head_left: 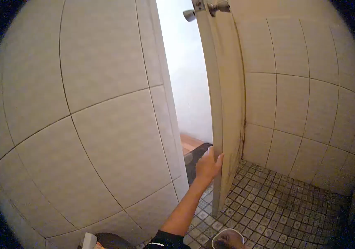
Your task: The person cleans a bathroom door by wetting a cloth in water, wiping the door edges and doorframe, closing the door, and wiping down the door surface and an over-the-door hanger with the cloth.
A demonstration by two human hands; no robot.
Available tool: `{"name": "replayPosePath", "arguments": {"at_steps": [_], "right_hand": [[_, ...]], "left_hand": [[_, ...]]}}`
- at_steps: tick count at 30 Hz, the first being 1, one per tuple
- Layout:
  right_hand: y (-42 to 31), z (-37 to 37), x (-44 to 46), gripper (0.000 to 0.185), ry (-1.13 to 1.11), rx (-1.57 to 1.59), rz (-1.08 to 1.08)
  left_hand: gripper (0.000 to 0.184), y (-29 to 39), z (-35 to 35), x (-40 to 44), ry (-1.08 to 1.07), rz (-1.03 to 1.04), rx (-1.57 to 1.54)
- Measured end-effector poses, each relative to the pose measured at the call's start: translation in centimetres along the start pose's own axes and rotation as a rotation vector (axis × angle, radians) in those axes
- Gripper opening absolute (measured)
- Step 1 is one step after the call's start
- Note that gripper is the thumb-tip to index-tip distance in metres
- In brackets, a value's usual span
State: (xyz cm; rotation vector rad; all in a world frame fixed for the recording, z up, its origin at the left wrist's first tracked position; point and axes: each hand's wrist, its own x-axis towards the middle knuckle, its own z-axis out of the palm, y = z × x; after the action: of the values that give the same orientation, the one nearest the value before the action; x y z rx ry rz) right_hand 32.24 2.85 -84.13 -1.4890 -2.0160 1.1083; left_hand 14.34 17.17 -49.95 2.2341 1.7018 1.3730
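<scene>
Head view | hands: left [207, 167] grasps door edge [215, 116], right can't tell | sleeve mark [157, 244] illegible

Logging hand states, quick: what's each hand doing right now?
Left hand: closed on the door, holding its edge.
Right hand: not in view, can't tell.

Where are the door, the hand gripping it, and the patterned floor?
Door [230, 91]: head view, on its broad face.
Left hand [205, 167]: head view, on the back of the hand.
Floor [264, 191]: head view, on its small tiles.
</scene>
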Motion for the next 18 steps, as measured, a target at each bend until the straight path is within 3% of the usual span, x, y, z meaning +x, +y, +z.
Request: {"name": "replayPosePath", "arguments": {"at_steps": [1,2,18], "right_hand": [[-1.0,0.0,-1.0,0.050,-0.022,0.242,0.182],[-1.2,0.3,-0.9,0.050,-0.013,0.314,0.229],[2.2,4.1,-0.1,0.047,0.075,0.299,0.245]], "left_hand": [[0.043,0.3,-0.1,-0.1,-0.010,0.006,-0.009],[0.043,0.6,0.0,-0.2,-0.005,0.016,0.010],[0.045,4.1,1.5,-0.6,-0.034,0.047,0.110]]}}
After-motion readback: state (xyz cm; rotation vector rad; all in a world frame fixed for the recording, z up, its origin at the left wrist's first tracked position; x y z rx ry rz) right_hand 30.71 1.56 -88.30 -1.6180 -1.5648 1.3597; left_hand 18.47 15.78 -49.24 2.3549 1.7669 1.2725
